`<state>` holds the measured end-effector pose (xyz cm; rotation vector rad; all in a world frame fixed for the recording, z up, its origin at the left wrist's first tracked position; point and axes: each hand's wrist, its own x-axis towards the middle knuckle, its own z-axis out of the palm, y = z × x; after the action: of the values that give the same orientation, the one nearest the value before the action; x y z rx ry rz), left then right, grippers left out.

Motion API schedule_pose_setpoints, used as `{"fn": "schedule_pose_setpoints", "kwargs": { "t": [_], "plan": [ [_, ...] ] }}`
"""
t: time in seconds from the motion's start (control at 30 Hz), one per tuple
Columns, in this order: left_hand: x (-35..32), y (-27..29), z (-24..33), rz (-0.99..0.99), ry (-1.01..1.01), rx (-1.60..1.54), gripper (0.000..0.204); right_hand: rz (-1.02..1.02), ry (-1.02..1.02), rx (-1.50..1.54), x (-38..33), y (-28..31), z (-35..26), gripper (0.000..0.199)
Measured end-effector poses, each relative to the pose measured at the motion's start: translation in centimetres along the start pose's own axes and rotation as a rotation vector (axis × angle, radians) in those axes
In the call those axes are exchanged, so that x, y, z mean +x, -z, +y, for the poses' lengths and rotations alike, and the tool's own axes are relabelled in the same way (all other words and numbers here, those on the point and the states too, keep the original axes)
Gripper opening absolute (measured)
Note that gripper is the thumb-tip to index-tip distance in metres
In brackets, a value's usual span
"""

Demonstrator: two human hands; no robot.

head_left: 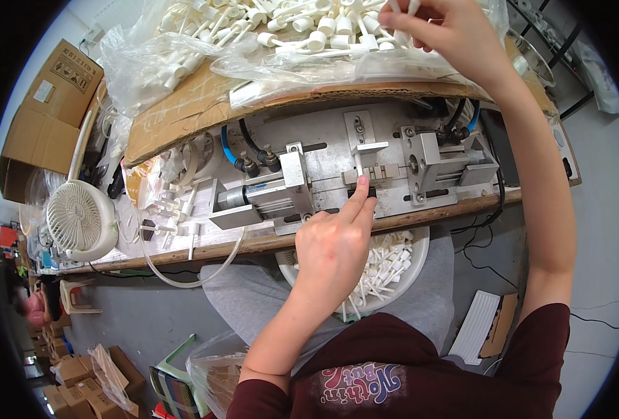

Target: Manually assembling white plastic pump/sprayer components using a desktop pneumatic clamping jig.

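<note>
My left hand (334, 248) reaches over the front of a metal fixture with index and middle fingers stretched out and the others curled. Its index fingertip touches, or nearly touches, the near end of a small white plastic stick (358, 164) in the fixture's middle block (383, 172). No grip by this hand shows. At the top right, my right hand (442, 31) is closed in a pinch over a heap of white capped plastic sticks (323, 31). Between its fingers is a white plastic stick (413, 7), partly cut off by the picture's edge.
Two metal clamp units, left (295, 183) and right (428, 167), flank the block, with blue and black hoses. A white basin (421, 262) of white pieces sits below the table edge. A small white fan (81, 220) and loose white parts (173, 213) are at left. Cardboard (170, 119) supports the heap.
</note>
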<state>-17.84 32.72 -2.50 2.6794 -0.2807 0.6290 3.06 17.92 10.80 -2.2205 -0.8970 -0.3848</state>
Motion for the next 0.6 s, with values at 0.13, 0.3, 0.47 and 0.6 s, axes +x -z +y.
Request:
{"fn": "schedule_pose_setpoints", "kwargs": {
  "t": [0.13,0.3,0.47,0.6],
  "plan": [
    [0.0,0.1,0.1,-0.011,0.006,0.004,0.024,0.132,-0.064,0.408,-2.0,0.5,-0.7,0.015],
    [-0.3,0.2,-0.3,-0.008,0.014,-0.022,0.028,0.137,0.282,0.225,-8.8,-1.0,-4.2,0.021],
    [-0.8,2.5,0.6,0.061,0.124,-0.651,0.048,0.127,0.575,-0.231,-14.2,-3.2,-3.1,0.04],
    [-1.3,4.5,1.1,0.058,0.153,-0.894,0.05,0.126,0.654,-0.253,-16.6,-5.3,-3.9,0.038]
  ]
}}
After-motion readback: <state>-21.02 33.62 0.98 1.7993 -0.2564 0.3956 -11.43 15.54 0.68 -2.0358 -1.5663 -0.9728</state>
